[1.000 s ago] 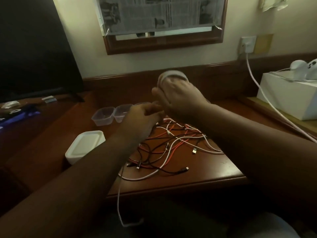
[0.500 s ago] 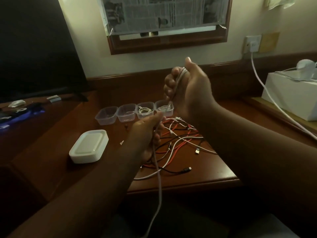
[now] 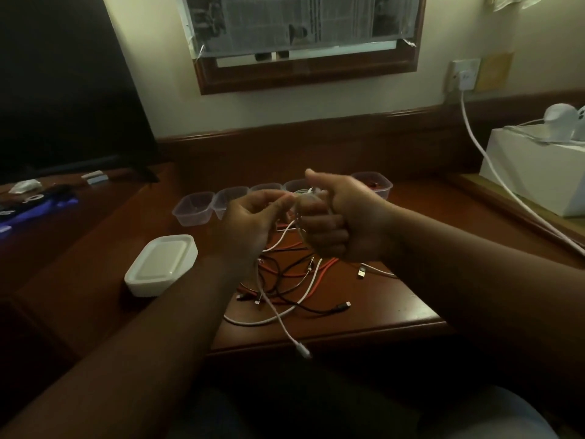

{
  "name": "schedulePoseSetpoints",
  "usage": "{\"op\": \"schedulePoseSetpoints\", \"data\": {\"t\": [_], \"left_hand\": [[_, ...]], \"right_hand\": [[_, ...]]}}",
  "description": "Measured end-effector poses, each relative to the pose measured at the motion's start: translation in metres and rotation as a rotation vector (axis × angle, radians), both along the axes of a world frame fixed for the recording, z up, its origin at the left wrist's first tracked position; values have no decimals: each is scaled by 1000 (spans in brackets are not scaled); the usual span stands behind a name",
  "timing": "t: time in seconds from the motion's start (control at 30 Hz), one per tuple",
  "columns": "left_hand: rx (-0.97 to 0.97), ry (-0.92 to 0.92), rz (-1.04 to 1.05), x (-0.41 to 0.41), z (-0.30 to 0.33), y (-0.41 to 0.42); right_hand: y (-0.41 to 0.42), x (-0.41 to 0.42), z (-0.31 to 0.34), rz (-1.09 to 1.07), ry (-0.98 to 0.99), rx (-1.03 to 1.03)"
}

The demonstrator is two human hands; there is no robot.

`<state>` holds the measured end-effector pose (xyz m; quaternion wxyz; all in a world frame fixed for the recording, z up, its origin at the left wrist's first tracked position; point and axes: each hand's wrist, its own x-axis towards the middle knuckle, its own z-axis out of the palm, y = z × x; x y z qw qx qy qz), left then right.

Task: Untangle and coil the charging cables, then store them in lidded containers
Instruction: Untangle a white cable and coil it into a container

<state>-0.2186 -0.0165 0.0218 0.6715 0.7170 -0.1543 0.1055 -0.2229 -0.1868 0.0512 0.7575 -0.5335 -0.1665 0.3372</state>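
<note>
white cable (image 3: 286, 327) is wound in loops round the right hand (image 3: 340, 217) at the centre of the frame; its grip is clamped on the coil, fingers curled. the left hand (image 3: 253, 217), just beside it, pinches the same cable between thumb and fingertip. the free tail runs down and towards the lower edge of the frame, long axis near vertical, plug end pointing down past the tabletop (image 3: 380, 312) edge. judging progress: this coil looks nearly finished, yet a tangle of red, black and white cables (image 3: 294, 280) lies below the hands, the clear containers (image 3: 193, 211) behind stand open, and a white stack of lids (image 3: 161, 263) waits at left.
</note>
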Motion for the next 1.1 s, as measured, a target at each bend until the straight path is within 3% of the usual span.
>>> {"op": "schedulePoseSetpoints", "data": {"t": [0.1,0.2,0.27,0.37,0.47,0.53,0.67,0.73,0.77,0.87,0.9,1.1], "left_hand": [[-98,46,34,-7,-12,-18],[19,138,-34,-8,-22,-28],[79,192,-86,-7,-21,-33],[282,205,-123,-2,-15,-35],[496,112,-147,2,-8,-30],[681,5,-120,5,-6,-25],[921,-149,-32,8,-19,-19],[912,-197,-6,5,-27,-18],[909,-227,7,5,-27,-18],[993,-370,50,11,-24,-14],[1014,-411,64,14,-22,-12],[966,-712,84,26,-12,-2]], "right_hand": [[7,-12,2,-209,58,381],[9,-12,2,-525,-142,417],[5,-4,-1,-670,-396,197],[1,6,-16,-821,-926,-457],[-2,7,-29,-809,-1041,-716],[-2,7,-27,-779,-930,-636],[-4,12,-3,-784,-199,222],[-7,19,5,-800,-71,339],[-6,21,7,-838,-113,213],[1,22,-6,-824,-539,-701],[4,22,-14,-774,-613,-810],[11,15,-23,-621,-726,-834]]}}
